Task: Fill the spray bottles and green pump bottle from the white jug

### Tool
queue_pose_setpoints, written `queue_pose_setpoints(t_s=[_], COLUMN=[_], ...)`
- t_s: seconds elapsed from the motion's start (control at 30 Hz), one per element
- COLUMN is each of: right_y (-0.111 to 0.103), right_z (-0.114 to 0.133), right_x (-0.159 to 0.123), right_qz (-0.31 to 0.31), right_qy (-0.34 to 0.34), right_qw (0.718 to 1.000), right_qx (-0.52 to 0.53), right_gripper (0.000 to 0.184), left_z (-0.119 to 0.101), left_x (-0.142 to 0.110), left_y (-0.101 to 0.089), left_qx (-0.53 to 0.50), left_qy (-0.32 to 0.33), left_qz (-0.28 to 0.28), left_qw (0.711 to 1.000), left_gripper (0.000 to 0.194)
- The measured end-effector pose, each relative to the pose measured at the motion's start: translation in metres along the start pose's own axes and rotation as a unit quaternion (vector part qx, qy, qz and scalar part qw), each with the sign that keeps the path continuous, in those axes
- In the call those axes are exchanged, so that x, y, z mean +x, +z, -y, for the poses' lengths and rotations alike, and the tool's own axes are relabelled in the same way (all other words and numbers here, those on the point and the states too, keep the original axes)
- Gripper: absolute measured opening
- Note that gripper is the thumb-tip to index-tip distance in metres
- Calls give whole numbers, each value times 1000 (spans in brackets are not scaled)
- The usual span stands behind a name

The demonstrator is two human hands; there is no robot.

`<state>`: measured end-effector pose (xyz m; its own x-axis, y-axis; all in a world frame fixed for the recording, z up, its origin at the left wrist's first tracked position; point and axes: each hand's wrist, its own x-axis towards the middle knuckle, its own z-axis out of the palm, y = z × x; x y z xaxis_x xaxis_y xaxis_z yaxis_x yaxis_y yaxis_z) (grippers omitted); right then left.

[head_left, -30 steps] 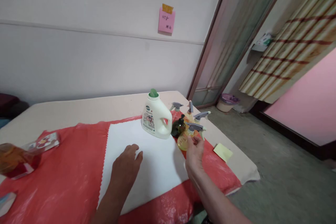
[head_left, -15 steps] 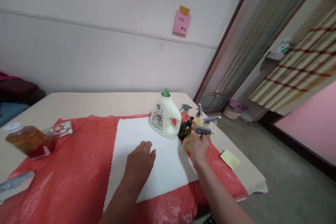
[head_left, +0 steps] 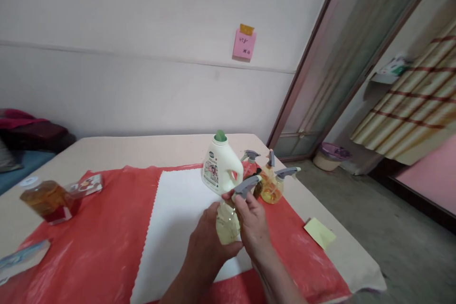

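I hold a small clear spray bottle (head_left: 226,224) of pale yellow liquid above the white sheet (head_left: 178,209). My left hand (head_left: 206,242) wraps round its body from the left. My right hand (head_left: 251,222) is closed at the neck, just under the grey trigger head (head_left: 245,185). Behind them stands a white detergent jug (head_left: 221,171) with a green cap. To the right of the jug, several more spray bottles (head_left: 272,185) with grey triggers cluster on the red cloth (head_left: 89,242).
A jar of amber liquid (head_left: 48,201) and a small packet (head_left: 87,185) lie at the left. A box (head_left: 23,256) sits near the left front edge. A yellow sticky note (head_left: 319,232) lies at the table's right edge. A doorway opens at the right.
My right hand took one spray bottle from the cluster and brought it back over the white sheet. My left hand left the sheet and closed round the bottle's body.
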<state>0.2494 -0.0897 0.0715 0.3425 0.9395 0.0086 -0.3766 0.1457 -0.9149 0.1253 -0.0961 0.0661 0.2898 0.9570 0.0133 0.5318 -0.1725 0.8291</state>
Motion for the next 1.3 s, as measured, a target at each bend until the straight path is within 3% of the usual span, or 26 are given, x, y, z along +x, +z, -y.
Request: queue_pose_setpoints(t_s=[0.1, 0.17, 0.3, 0.4, 0.47, 0.53, 0.6, 0.67, 0.73, 0.83, 0.93, 1.03, 1.13, 1.3], right_y=[-7, -16, -25, -23, -20, -17, -14, -11, -7, 1, 12, 21, 24, 27], right_z=[8, 15, 23, 26, 27, 26, 25, 24, 25, 24, 16, 5, -1, -7], right_x=[-2, -1, -1, -1, 0, 3, 4, 3, 1, -2, -5, -6, -8, -8], right_qz=[59, 105, 186, 188, 150, 108, 90, 101, 112, 107, 55, -31, -77, -100], right_qy=[-4, 7, 57, 52, 14, -21, -40, -50, -56, -51, -62, -61, -56, -53], right_qw=[997, 994, 980, 980, 988, 990, 989, 989, 988, 989, 991, 989, 981, 977], right_qx=[-50, -44, 45, 41, -24, -85, -109, -99, -86, -87, -109, -130, -169, -179], right_gripper=[29, 32, 31, 23, 22, 22, 21, 20, 19, 15, 12, 16, 20, 16], left_z=[-7, -5, 9, 18, 23, 27, 32, 37, 40, 38, 29, 19, 13, 11], left_x=[-3, -2, 6, 9, 8, 7, 9, 13, 17, 20, 16, 10, 7, 8], left_y=[-1, 2, 18, 23, 20, 14, 7, 2, -3, -4, 2, 11, 15, 11], left_qx=[-92, -184, -344, -406, -402, -350, -306, -313, -330, -263, -121, -2, 49, 87], left_qy=[-27, -19, 28, 32, 20, 4, -4, 7, 15, -12, -48, -87, -98, -69], left_qz=[53, 117, 214, 237, 208, 153, 120, 129, 174, 201, 70, -56, -77, -96], left_qw=[994, 976, 914, 882, 892, 924, 944, 941, 928, 944, 989, 995, 991, 989], left_gripper=[64, 64, 96, 107, 96, 80, 78, 87, 93, 82, 73, 69, 60, 54])
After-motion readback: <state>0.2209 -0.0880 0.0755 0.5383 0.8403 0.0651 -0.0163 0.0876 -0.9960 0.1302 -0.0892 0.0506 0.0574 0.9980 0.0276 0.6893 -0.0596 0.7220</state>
